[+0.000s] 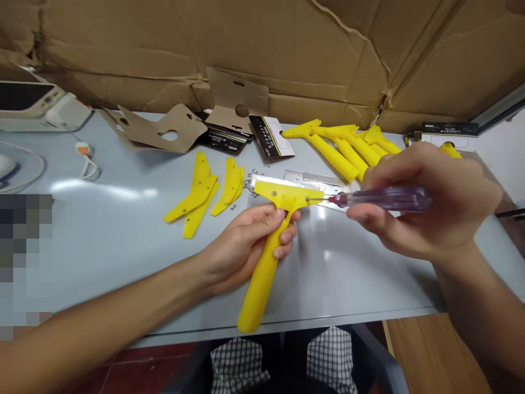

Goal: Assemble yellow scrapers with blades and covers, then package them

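My left hand (256,241) is wrapped round the neck of a yellow scraper (262,273), which has a wide head with a metal blade along its far edge. Two screws show in the head. In my right hand (430,202) is a screwdriver (381,198) with a clear purple handle, lying nearly level. Its thin tip reaches the right-hand screw (307,199); whether it sits in the screw is hard to tell. Left of the scraper lie loose yellow head plates (197,197) and small screws (248,185). Metal blades (315,179) lie behind the head.
Several yellow scraper handles (340,156) lie at the back right. Folded cardboard packages (164,128) and a black-and-white card (273,137) stand along the cardboard wall (205,38). A white device (45,112) and a cable (88,164) occupy the left side of the table (110,235).
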Available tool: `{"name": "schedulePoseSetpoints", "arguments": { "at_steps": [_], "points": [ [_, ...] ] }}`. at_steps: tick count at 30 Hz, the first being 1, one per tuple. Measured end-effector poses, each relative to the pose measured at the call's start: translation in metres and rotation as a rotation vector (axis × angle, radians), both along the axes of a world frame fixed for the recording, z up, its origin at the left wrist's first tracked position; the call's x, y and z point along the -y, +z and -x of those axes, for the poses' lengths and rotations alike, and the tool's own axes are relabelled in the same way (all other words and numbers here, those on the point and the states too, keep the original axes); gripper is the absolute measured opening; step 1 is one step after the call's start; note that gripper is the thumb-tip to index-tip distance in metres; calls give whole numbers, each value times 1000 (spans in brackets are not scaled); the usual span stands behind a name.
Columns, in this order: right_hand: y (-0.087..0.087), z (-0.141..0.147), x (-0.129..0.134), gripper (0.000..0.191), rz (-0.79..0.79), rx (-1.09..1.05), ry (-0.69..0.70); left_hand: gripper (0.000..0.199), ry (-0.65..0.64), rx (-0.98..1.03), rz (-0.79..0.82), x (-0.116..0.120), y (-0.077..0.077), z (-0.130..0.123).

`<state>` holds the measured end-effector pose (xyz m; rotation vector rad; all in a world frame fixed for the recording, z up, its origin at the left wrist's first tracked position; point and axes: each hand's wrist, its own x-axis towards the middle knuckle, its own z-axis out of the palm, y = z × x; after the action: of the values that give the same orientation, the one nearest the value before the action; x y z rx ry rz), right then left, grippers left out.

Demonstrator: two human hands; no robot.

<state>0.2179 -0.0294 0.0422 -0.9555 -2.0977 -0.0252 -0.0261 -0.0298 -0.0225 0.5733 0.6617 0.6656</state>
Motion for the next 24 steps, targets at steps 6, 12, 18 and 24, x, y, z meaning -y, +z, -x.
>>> {"name": "schedulePoseSetpoints", "arguments": {
  "at_steps": [6,12,18,24],
  "points": [
    [-4,19,-17,14,105,-143,-15,21,3,32,2,-1,0,-1],
    [-8,17,-12,22,121,-238,89,15,43,80,10,-3,-1,-3],
    [-4,-7,-3,46,283,-219,187,19,36,115,-8,-4,-2,-4],
    [-9,-6,-14,25,4,-259,47,20,-3,128,10,-3,-4,-4]
  ]
}}
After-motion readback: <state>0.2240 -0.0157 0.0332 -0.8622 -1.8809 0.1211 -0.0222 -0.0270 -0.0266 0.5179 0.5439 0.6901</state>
